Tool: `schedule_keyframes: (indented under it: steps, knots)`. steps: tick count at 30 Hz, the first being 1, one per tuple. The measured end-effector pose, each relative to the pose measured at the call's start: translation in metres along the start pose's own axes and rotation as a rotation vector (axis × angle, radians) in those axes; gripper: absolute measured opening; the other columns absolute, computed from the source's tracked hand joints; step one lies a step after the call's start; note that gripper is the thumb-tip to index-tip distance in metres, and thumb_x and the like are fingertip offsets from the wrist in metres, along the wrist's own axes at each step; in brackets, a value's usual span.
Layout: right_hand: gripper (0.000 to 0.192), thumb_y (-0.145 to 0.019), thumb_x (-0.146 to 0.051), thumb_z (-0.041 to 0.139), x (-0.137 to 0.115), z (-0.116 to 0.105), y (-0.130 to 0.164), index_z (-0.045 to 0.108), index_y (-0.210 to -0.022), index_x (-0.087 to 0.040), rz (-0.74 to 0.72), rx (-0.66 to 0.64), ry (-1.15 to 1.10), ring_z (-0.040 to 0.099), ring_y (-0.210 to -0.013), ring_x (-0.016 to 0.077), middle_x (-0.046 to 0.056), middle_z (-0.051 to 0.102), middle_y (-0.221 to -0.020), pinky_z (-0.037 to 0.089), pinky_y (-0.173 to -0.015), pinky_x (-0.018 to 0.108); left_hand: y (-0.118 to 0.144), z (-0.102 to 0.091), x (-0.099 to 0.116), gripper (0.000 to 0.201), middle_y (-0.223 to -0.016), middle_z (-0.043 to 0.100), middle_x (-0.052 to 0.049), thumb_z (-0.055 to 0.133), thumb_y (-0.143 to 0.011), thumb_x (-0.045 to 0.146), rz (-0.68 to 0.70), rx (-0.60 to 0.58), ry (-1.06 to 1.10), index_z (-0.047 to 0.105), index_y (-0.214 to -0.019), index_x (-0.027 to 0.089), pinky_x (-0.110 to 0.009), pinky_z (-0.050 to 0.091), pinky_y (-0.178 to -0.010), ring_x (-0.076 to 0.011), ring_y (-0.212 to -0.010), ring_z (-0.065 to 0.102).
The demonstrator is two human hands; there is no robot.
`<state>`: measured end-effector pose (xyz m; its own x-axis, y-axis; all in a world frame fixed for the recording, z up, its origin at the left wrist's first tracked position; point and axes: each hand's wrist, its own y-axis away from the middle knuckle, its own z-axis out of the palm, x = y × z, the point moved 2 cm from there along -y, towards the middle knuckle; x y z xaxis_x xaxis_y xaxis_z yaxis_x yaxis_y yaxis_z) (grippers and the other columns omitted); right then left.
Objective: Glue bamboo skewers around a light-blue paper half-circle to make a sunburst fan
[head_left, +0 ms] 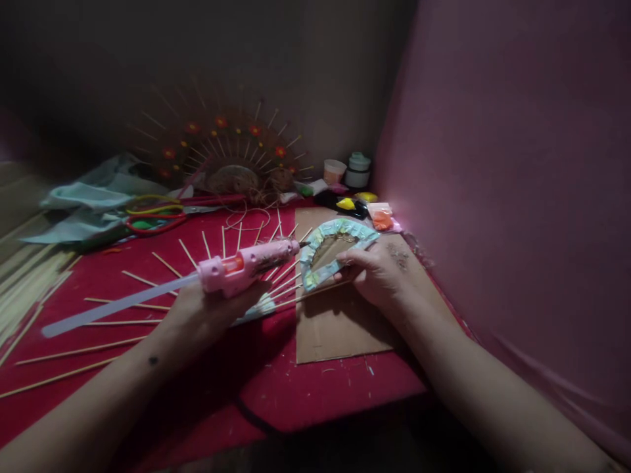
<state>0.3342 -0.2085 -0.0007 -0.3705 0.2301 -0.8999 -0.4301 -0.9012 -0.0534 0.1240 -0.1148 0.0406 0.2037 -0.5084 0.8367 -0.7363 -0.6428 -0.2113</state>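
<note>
The work surface is a table covered with a red cloth (pixel 323 394), set against a dark wall (pixel 325 72); a pink curtain (pixel 513 171) hangs along the right side. A cardboard sheet (pixel 345 335) lies flat on the cloth. To its left, thin wooden sticks (pixel 166 265) spread out in a fan. Farther back are scissors (pixel 190 210), folded light-blue fabric (pixel 93 195), a sunburst-shaped piece with red flowers (pixel 221 122), a small cup (pixel 334 173) and a lidded jar (pixel 357 174). A yellow packet (pixel 346 203) and an orange packet (pixel 382 219) lie near the rear edge of the cardboard.

The half-ring frame (pixel 340 227) is above the cardboard, its lower right portion pinched between the thumb and fingers of the right hand (pixel 378 274). The fingers of the left hand (pixel 210 312) are wrapped around the grip of a pink glue gun (pixel 249 263). The nozzle points at the frame's left side; contact cannot be determined.

The frame consists of a curved band joined by a straight lower bar, with an open center. Its covering is pale blue with yellow-green patches, and gathered folds line the inner curve. A long translucent glue stick (pixel 118 305) projects from the rear of the gun.
</note>
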Motion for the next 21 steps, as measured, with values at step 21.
schedule_keyframes:
  steps: [21]
  knots:
    - [0.012,-0.059,-0.016,0.067,-0.002,-0.007,-0.002,0.060,-0.069,-0.020,-0.046,0.088,0.037,0.049,-0.053,0.0119,-0.001,0.056,-0.061,0.042,-0.050,0.027,-0.003,0.004,-0.013,0.043,-0.142,0.059,-0.004,0.059,-0.091,0.038,0.125,-0.155,0.008,0.062,-0.132,0.027,-0.043,0.035,-0.118,-0.0305,-0.135,0.049]
